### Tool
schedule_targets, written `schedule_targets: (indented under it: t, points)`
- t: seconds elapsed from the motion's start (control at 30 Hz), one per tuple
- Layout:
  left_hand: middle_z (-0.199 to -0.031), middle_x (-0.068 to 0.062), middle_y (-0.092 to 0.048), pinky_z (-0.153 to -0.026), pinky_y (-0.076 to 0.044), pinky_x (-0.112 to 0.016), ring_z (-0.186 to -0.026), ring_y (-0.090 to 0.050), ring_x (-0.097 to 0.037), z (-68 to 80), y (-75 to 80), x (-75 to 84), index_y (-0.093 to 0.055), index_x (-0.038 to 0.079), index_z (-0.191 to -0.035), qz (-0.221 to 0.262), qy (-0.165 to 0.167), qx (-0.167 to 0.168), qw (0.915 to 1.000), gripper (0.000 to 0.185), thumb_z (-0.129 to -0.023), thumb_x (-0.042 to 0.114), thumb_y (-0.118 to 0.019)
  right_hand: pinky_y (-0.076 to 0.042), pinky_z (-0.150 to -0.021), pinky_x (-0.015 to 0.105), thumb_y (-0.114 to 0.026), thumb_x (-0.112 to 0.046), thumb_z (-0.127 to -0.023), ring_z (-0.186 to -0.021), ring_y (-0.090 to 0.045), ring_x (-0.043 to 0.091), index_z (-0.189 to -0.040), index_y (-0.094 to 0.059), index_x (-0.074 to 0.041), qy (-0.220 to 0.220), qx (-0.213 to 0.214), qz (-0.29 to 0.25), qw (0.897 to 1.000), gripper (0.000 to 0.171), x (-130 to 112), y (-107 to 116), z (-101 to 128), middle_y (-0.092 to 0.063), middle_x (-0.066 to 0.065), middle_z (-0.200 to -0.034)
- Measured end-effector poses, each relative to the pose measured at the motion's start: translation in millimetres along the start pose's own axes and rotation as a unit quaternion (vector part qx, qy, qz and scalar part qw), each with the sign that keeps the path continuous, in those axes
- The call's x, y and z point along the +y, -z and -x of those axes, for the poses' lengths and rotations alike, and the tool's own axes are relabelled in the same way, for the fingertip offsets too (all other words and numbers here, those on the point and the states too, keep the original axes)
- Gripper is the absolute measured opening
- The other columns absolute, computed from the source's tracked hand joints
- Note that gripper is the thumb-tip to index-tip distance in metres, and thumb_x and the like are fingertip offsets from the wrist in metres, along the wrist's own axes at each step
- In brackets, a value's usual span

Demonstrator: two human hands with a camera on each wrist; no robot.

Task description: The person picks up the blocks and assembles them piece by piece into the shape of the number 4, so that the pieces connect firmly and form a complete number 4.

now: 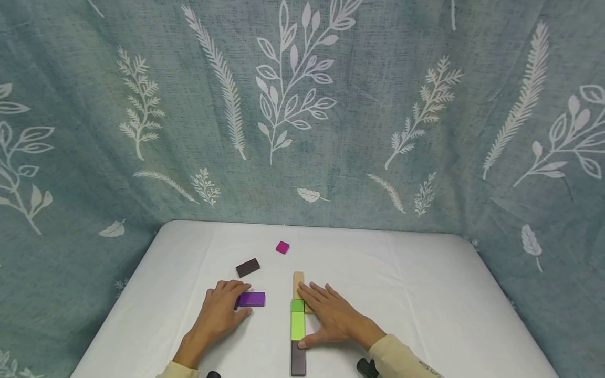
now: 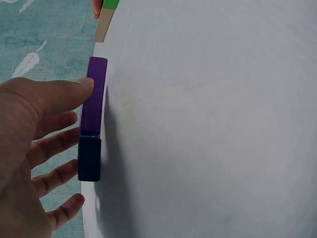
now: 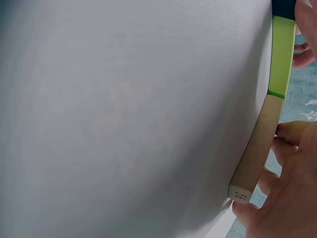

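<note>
The bench [image 1: 416, 294] carried a straight row of blocks [image 1: 298, 325]; the right hand [image 1: 331, 315] lay flat against its side, fingers straight, gripping nothing. The left hand [image 1: 219, 312] rested open, fingertips touching the purple block [image 1: 252, 299], which lay left of the row and apart from it. The block appeared rigid, light and smooth-faced, likely to slide; judged best pinched across its long edges
</note>
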State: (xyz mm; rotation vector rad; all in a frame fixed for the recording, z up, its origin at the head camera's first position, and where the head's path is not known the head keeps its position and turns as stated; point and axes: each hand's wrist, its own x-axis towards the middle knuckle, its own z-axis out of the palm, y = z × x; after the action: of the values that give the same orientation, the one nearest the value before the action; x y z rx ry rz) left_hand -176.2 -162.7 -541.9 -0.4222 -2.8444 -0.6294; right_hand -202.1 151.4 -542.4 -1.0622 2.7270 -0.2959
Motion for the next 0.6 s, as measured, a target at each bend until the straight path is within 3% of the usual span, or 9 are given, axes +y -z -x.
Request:
schedule_targets:
  t: [0.6]
  points:
    - [-0.114, -0.002, -0.069, -0.082, -0.042, -0.048, -0.107, -0.057, -0.028, -4.7, -5.9, -5.7, -0.074, 0.012, -0.116, -0.011, -0.016, 0.005, 0.9998, 0.038, -0.082, 0.024, -0.084, -0.016, -0.12, 0.052, -0.057, -0.091, -0.07, -0.152, -0.021, 0.025, -0.162, -0.023, -0.014, -0.003, -0.002, -0.007, 1.0, 0.125, -1.4, 0.5, -2.0, -0.02, -0.002, -0.167]
